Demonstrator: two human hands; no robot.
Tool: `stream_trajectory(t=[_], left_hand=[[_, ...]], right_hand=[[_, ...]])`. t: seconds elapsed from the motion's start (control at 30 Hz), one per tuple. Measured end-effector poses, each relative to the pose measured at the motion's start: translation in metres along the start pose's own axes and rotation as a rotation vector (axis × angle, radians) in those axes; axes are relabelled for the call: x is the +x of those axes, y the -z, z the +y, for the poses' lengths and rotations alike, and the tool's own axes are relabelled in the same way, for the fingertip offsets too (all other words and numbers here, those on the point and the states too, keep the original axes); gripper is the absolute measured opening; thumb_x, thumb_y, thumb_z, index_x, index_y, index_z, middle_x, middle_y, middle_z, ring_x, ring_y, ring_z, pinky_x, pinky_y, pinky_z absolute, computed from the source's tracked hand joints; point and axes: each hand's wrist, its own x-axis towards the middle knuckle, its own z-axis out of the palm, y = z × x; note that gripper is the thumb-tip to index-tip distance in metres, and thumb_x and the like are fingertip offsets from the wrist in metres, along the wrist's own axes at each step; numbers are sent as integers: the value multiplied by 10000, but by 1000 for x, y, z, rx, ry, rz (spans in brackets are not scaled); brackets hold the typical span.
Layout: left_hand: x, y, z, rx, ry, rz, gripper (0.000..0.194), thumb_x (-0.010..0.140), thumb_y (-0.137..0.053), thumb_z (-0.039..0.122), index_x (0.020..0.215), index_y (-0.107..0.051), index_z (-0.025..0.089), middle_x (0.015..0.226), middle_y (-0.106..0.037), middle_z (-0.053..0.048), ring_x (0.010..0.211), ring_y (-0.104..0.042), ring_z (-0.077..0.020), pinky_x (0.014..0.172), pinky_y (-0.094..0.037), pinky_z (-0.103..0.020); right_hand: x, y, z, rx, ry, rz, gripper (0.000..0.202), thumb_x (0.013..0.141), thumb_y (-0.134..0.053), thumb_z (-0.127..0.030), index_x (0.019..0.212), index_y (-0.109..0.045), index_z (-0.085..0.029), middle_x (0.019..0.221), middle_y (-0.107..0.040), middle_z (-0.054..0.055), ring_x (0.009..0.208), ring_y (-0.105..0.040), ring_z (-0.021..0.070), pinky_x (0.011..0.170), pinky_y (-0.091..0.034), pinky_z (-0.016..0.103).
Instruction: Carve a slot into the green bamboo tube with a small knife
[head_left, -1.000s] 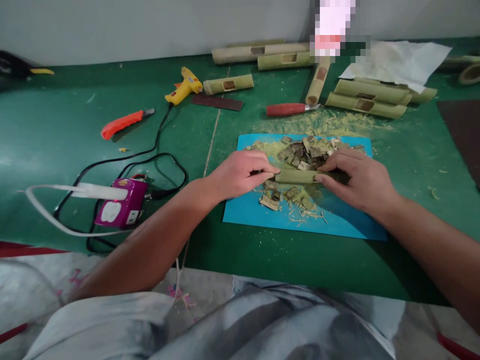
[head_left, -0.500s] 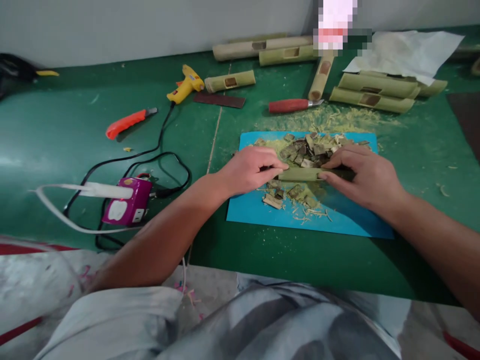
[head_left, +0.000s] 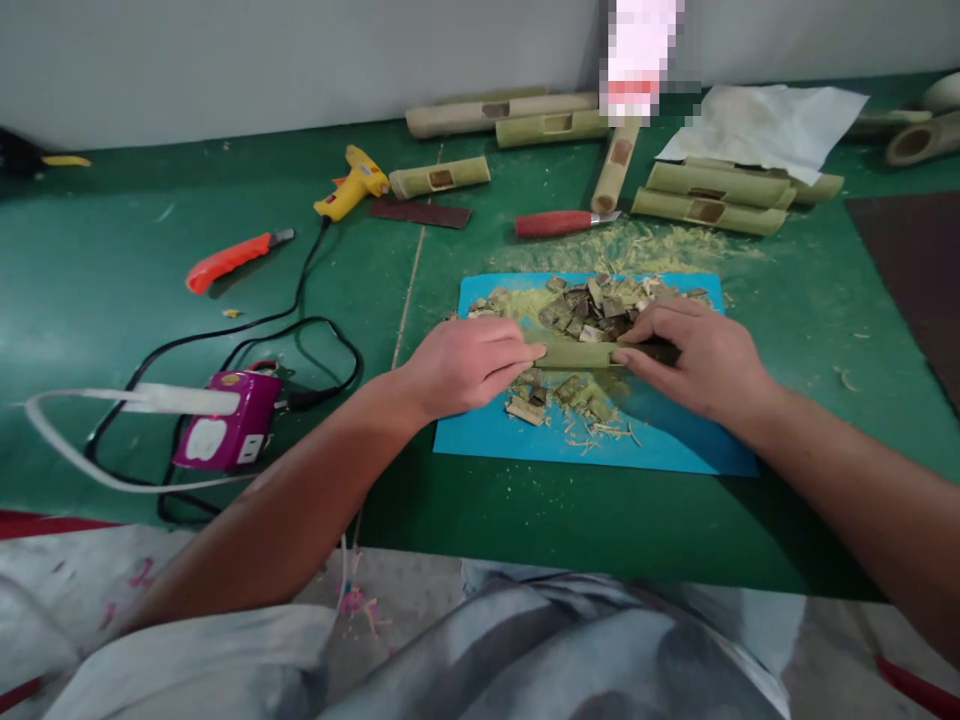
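A short green bamboo tube (head_left: 576,355) lies level between my two hands, just over a blue sheet (head_left: 660,440). My left hand (head_left: 476,365) is closed on its left end, thumb and fingers pressed together. At the other end, my right hand (head_left: 694,350) pinches the tube between thumb and fingers. Small bamboo chips (head_left: 589,305) are heaped behind the tube, and more scraps (head_left: 529,408) and fine shavings lie in front of it. My fingers hide both tube ends.
Beyond the sheet lie a red-handled knife (head_left: 555,223), notched bamboo tubes (head_left: 709,212) and white paper (head_left: 765,125). To the left are a yellow glue gun (head_left: 352,185), an orange cutter (head_left: 232,262), and a purple power adapter (head_left: 225,420) with looping cables. A dark brown sheet (head_left: 911,270) lies right.
The whole view has shifted slightly, so things on the table appear further left and a bit lower. My left fingers have closed more over the tube's end; both hands keep holding it.
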Motion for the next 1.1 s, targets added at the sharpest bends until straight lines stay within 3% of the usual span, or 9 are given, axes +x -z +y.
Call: stream_trajectory(t=[1.1], left_hand=[[3,-1,0,-113,54,-10,244,971,-507,238,1054,-726,169,920,-719,-76,812,-671,-165,682,-497,-257]], right_hand=[[2,3,-2,16,-35,-13,205,871,-571,-447,825,-647,-262,868,-666,56,866,-631,258,693,-461,390]])
